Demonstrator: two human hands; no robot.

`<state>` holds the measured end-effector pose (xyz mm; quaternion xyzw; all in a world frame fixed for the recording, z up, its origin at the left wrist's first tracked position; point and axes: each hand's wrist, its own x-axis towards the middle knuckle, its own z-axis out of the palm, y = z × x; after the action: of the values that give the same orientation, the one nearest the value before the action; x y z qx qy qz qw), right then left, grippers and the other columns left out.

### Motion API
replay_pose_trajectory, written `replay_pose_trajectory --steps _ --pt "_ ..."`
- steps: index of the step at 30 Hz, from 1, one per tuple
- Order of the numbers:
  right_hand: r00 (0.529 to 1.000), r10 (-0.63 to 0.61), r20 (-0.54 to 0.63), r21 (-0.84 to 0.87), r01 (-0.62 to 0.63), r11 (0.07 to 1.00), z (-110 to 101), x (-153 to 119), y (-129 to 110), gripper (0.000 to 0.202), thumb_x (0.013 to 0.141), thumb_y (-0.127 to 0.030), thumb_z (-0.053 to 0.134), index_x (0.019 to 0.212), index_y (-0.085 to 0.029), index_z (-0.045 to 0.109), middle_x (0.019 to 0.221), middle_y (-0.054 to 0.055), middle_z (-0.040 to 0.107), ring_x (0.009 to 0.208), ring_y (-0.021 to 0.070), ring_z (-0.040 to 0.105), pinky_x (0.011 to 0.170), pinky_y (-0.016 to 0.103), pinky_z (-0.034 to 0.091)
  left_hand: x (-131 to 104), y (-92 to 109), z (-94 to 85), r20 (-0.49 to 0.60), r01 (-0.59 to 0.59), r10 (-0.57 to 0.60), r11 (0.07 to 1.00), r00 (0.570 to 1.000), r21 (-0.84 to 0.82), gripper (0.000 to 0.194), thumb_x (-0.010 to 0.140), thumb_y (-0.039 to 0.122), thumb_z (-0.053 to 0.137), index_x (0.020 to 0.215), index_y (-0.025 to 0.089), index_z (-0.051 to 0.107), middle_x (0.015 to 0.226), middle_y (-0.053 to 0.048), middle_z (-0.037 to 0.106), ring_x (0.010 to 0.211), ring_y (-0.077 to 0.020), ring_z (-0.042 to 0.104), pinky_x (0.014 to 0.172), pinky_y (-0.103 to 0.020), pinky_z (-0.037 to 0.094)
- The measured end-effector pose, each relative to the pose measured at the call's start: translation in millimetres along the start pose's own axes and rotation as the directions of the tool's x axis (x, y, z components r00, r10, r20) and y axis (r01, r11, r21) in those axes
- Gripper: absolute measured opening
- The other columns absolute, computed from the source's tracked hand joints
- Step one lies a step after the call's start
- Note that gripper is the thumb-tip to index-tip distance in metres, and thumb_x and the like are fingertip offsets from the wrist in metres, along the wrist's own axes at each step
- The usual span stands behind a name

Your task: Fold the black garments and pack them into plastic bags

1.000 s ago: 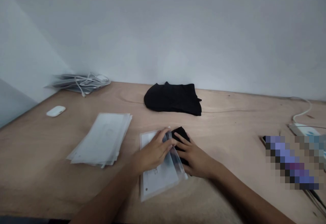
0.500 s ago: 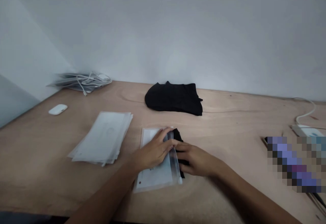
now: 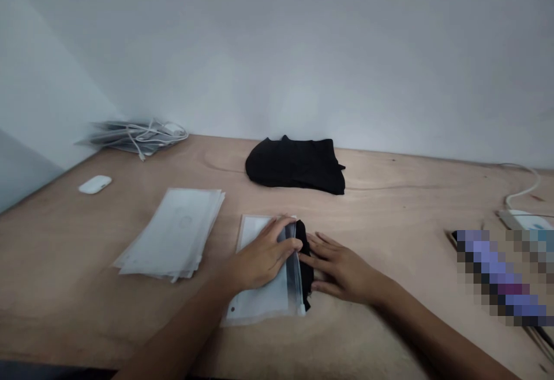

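Note:
A clear zip bag (image 3: 268, 305) with a white sheet or panel inside lies flat on the table, its slider edge toward the right. My left hand (image 3: 264, 256) rests over it, with thumb and fingers gripping the bag near its mouth. Folded black cloth (image 3: 307, 279) sticks out of the right edge, partly within the bag behind the clear strip. My right hand (image 3: 341, 267) lies against the cloth's outer side, fingers spread, the fingertips touching it. How far the cloth reaches inside is hidden by my left hand.
Farther back lies another black cloth piece (image 3: 296, 165). At left are a stack of clear zip bags (image 3: 168, 236), a white earbud case (image 3: 95, 184) and grey packets with a white cable (image 3: 142, 135). A blurred-out phone-like object (image 3: 497, 276) and a white device (image 3: 526, 219) sit at right.
My right hand has drawn back slightly to the right and its fingers have spread. More of the black cloth now shows at the bag's mouth. My left hand stays on the bag.

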<state>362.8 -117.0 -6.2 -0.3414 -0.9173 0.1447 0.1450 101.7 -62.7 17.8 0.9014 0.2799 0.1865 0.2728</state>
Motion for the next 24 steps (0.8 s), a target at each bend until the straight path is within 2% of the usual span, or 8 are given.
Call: replay_pose_trajectory --steps 4,8,10,12,14,18,21,24 --pt "0.998 -0.055 -0.033 -0.033 0.054 0.998 17.2 26.9 -10.2 0.044 0.102 -0.041 0.053 0.139 -0.018 0.058 0.143 0.013 0.06 0.141 0.0259 0.047 0.121 0.049 0.033 1.1 2.1 -0.2 0.015 -0.027 0.027 0.999 1.0 0.032 0.023 0.102 0.018 0.044 0.105 0.024 0.065 0.157 -0.008 0.038 0.148 -0.0307 0.032 0.12 -0.054 0.03" --pt "0.994 -0.09 -0.066 -0.035 0.088 0.995 29.8 46.6 -16.7 0.029 0.103 -0.037 0.049 0.109 -0.02 0.072 0.115 0.008 0.074 0.12 0.025 0.065 0.119 0.051 0.034 2.0 4.9 -3.2 0.037 -0.02 0.018 0.998 0.999 0.054 0.023 0.1 0.015 0.045 0.101 0.024 0.065 0.155 -0.006 0.041 0.146 -0.03 0.035 0.121 -0.055 0.027" --pt "0.993 -0.083 -0.087 -0.001 0.083 0.997 28.2 46.0 -17.1 0.029 0.102 -0.037 0.05 0.11 -0.02 0.071 0.116 0.009 0.073 0.119 0.0251 0.065 0.119 0.05 0.035 1.4 4.7 -4.2 0.03 -0.006 0.004 0.998 1.0 0.059 0.022 0.099 0.015 0.046 0.103 0.025 0.065 0.155 -0.004 0.042 0.147 -0.0286 0.034 0.122 -0.052 0.026" --pt "0.989 -0.062 -0.135 0.06 0.07 0.996 20.9 38.1 -16.5 0.031 0.101 -0.039 0.053 0.119 -0.018 0.068 0.127 0.011 0.069 0.126 0.0242 0.06 0.119 0.047 0.036 0.1 4.2 -4.7 0.011 -0.008 0.007 0.999 1.0 0.054 0.023 0.099 0.014 0.047 0.106 0.026 0.065 0.156 -0.004 0.041 0.147 -0.0285 0.033 0.123 -0.052 0.026" --pt "0.985 -0.052 -0.166 0.104 0.07 0.992 11.8 27.0 -17.3 0.026 0.1 -0.036 0.056 0.118 -0.021 0.068 0.135 0.01 0.064 0.133 0.0221 0.054 0.12 0.045 0.035 -0.9 4.9 -4.8 0.0 -0.017 0.017 0.998 1.0 0.062 0.023 0.099 0.013 0.047 0.108 0.025 0.064 0.157 -0.005 0.04 0.147 -0.0298 0.033 0.122 -0.053 0.027" --pt "0.991 -0.12 -0.056 0.161 0.127 0.979 6.0 16.5 -29.2 0.019 0.096 -0.023 0.055 0.102 -0.025 0.073 0.126 0.006 0.067 0.131 0.0197 0.055 0.124 0.046 0.025 0.0 10.2 -4.3 0.03 -0.006 0.003 0.994 1.0 0.106 0.025 0.098 0.012 0.045 0.108 0.025 0.064 0.157 -0.007 0.039 0.148 -0.0308 0.032 0.12 -0.056 0.03" --pt "0.982 -0.189 0.004 0.194 0.185 0.963 12.8 23.9 -40.2 0.021 0.091 -0.036 0.061 0.101 -0.022 0.073 0.121 0.007 0.068 0.127 0.0228 0.055 0.124 0.045 0.021 2.5 10.6 -3.7 0.056 -0.004 -0.004 0.989 0.998 0.145 0.029 0.097 0.011 0.045 0.113 0.024 0.064 0.156 -0.007 0.042 0.148 -0.0302 0.032 0.121 -0.055 0.029" --pt "0.984 -0.176 0.023 0.141 0.171 0.975 18.5 29.7 -43.1 0.032 0.093 -0.05 0.06 0.106 -0.024 0.072 0.127 0.006 0.067 0.135 0.0258 0.049 0.125 0.049 0.016 2.3 8.7 -4.9 0.031 -0.014 0.008 0.981 0.999 0.192 0.031 0.098 0.011 0.044 0.116 0.025 0.064 0.154 -0.007 0.043 0.148 -0.0289 0.032 0.121 -0.054 0.03"
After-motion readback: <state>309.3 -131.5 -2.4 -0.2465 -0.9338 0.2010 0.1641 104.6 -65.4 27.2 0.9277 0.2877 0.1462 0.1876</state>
